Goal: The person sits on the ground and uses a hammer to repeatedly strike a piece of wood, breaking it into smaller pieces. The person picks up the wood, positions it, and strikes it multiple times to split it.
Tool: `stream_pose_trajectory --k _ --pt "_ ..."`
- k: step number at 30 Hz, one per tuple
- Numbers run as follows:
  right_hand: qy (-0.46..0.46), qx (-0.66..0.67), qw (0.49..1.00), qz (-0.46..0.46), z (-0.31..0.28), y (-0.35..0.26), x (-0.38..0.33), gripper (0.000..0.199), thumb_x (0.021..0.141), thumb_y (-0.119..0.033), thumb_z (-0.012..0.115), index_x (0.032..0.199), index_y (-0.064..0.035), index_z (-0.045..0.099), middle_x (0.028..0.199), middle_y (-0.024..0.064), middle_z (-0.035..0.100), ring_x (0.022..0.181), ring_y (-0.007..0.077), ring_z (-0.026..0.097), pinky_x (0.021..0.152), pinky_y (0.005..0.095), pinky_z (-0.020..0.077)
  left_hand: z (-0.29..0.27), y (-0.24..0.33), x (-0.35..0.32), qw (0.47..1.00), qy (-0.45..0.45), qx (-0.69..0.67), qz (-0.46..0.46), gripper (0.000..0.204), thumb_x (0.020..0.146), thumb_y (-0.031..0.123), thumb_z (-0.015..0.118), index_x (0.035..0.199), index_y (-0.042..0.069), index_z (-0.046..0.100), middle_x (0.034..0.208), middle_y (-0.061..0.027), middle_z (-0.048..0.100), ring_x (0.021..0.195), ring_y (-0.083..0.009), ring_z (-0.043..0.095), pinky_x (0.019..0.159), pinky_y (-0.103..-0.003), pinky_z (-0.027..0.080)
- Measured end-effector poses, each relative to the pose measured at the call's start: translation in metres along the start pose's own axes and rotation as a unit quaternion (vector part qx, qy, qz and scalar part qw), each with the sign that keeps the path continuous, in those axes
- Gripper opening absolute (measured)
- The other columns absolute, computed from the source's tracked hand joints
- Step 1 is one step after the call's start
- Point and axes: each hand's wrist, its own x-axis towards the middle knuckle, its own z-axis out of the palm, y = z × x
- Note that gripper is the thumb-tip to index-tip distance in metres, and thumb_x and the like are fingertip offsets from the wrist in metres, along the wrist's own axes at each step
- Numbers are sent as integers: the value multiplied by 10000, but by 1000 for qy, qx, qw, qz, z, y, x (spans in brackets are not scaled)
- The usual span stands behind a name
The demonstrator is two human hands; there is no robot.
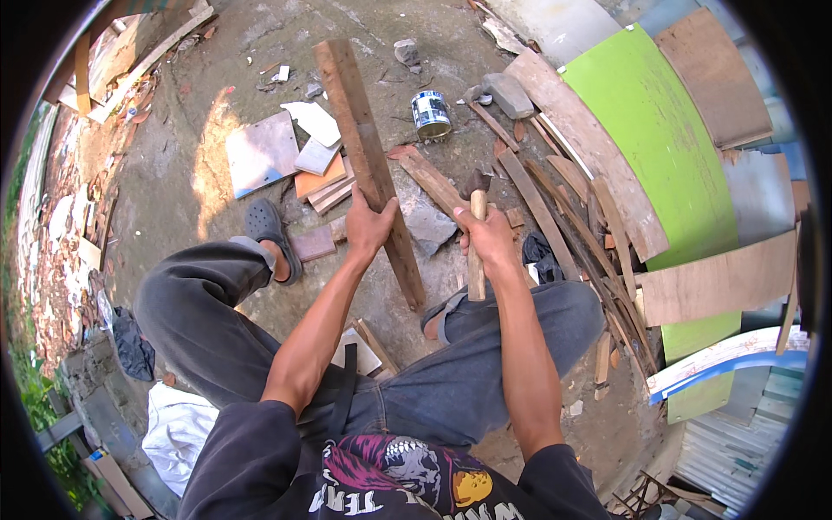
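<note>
My left hand is wrapped round the middle of a long, thick wooden beam, which stands tilted. Its upper end points away from me and its lower end comes down between my legs. In my right hand is a hammer, gripped by its pale wooden handle with the dark head uppermost. Just beyond the hammer lies a shorter wooden plank, beside a grey rock. The hammer and the beam are apart.
A paint can stands on the concrete ahead. Tile and board pieces lie to the left of the beam. At right are wood strips, a green panel and plywood sheets. A white cloth lies at lower left.
</note>
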Motion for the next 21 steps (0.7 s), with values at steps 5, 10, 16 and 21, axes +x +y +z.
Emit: stream_pose_trajectory --k 5,10,16,21 --pt "-28 -52 998 23 9 16 -21 193 862 -149 673 888 7 561 662 57 560 483 146 546 432 309 439 2 -60 -3 992 -26 37 -122 760 767 341 733 1318 -56 393 1088 -289 655 1017 -432 643 889 -470 496" --pt "-102 -187 973 90 16 45 -27 221 834 -139 702 916 31 587 657 68 573 516 144 551 475 315 443 11 -155 -8 984 -37 90 -152 782 751 343 724 1329 -67 394 1160 -309 615 1084 -431 611 919 -468 487" --pt "-109 -270 944 152 7 56 -57 283 836 -135 720 1013 53 603 691 40 576 548 117 543 507 296 440 17 -178 -50 942 -195 151 -226 726 741 339 725 1262 -80 442 1198 -307 598 1117 -429 593 948 -458 481" --pt "-116 -231 958 124 4 58 -58 417 800 -90 683 1163 82 572 760 90 625 622 154 594 583 320 484 41 -199 -82 924 -242 162 -249 724 748 380 719 1251 -73 461 1179 -292 615 1108 -416 604 942 -445 489"
